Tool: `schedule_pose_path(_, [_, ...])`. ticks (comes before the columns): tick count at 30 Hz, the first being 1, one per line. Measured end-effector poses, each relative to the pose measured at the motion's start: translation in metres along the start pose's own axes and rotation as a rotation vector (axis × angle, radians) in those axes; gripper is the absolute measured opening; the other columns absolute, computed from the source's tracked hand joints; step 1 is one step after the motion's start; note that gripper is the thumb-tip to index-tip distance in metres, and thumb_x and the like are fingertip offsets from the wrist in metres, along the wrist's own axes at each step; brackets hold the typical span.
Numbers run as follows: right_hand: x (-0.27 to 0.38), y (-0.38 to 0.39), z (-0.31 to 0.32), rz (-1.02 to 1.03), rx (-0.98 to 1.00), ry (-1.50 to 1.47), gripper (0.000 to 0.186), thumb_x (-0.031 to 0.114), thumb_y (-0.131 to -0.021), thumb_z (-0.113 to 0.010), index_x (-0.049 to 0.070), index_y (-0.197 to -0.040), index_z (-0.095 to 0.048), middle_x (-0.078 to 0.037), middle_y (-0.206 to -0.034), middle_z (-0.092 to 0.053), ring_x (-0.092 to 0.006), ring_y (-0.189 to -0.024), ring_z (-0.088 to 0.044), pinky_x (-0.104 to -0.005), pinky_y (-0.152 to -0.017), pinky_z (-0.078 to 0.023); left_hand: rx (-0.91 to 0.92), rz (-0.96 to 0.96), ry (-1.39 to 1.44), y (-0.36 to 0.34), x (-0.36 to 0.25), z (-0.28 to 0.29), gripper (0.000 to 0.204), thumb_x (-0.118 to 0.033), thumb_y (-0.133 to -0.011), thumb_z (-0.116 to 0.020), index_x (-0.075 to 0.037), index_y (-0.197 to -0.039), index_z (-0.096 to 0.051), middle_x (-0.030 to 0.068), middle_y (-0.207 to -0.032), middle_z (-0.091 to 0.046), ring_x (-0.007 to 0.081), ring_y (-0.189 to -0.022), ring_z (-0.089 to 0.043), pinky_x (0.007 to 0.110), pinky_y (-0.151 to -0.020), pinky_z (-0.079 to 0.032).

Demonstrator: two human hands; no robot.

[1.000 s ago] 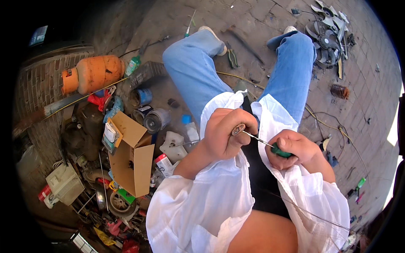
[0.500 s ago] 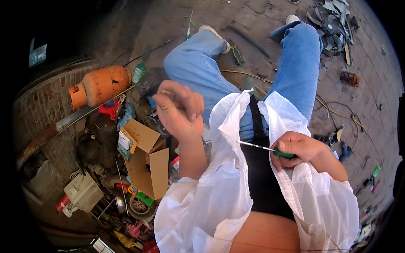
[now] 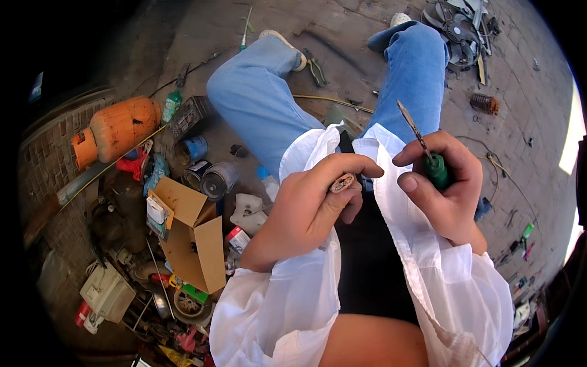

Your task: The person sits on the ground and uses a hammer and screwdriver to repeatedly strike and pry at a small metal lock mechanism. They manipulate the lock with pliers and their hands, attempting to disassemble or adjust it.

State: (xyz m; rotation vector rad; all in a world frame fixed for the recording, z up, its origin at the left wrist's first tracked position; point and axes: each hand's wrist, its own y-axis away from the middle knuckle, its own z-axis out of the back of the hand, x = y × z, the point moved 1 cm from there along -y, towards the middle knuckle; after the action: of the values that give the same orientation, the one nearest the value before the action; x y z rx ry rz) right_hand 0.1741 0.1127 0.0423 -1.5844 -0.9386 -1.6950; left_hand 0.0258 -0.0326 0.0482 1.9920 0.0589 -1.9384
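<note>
Above my lap, my left hand [image 3: 309,199] is closed, thumb against the curled index finger. A small brownish, rough-ended piece [image 3: 342,182] pokes out of that grip; its kind I cannot make out, and most of it is hidden in the fist. To its right, my right hand [image 3: 445,186] grips a screwdriver [image 3: 438,172] by the green handle, its thin, brown-stained shaft pointing up and slightly left. The two hands are apart. Beneath them hang the open edges of a white shirt [image 3: 391,202].
Pliers [image 3: 317,72] and another screwdriver [image 3: 246,30] lie beyond my left foot. On the left are an orange gas cylinder [image 3: 116,131], a cardboard box [image 3: 208,251], paint tins [image 3: 219,180] and mixed clutter. A fan [image 3: 455,30] and a rusty coil [image 3: 484,103] lie at the far right.
My left hand has come down and right, toward the right hand, now showing the brownish piece. My right hand has risen, and its screwdriver has swung from pointing left to pointing up. The view has shifted.
</note>
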Motion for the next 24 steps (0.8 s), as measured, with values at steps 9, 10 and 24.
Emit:
schedule_pose_path(9, [0.007,-0.021,-0.013,0.160,0.284,0.004,0.016,-0.002,-0.083,-0.073,-0.005,-0.097,-0.067,-0.011,-0.081,-0.070,-0.0152,-0.070,-0.071,-0.0241,-0.058,-0.053,0.086,0.019,-0.081,0.008,0.000,0.000,0.030,-0.019,-0.102,-0.051,0.006,-0.116,-0.057,0.0088,-0.073,-0.062,0.0140,-0.059,-0.060,0.027,-0.054,-0.045])
schedule_pose_path(10, [0.006,-0.020,-0.013,0.123,0.294,-0.051,0.015,-0.002,-0.084,-0.072,-0.005,-0.097,-0.067,-0.011,-0.081,-0.070,-0.0152,-0.070,-0.071,-0.0240,-0.059,-0.053,0.096,-0.002,-0.132,0.009,0.000,0.001,0.029,-0.018,-0.101,-0.052,0.006,-0.117,-0.057,0.0095,-0.072,-0.062,0.0156,-0.059,-0.061,0.027,-0.054,-0.045])
schedule_pose_path(24, [0.007,-0.010,-0.018,-0.364,0.219,-0.301,0.008,0.002,-0.086,-0.069,-0.003,-0.091,-0.066,-0.008,-0.081,-0.070,-0.0098,-0.073,-0.064,-0.0238,-0.064,-0.050,0.062,0.016,-0.151,0.013,0.013,-0.010,0.027,-0.012,-0.100,-0.052,0.005,-0.120,-0.055,0.0078,-0.064,-0.060,0.0163,-0.052,-0.058,0.028,-0.051,-0.042])
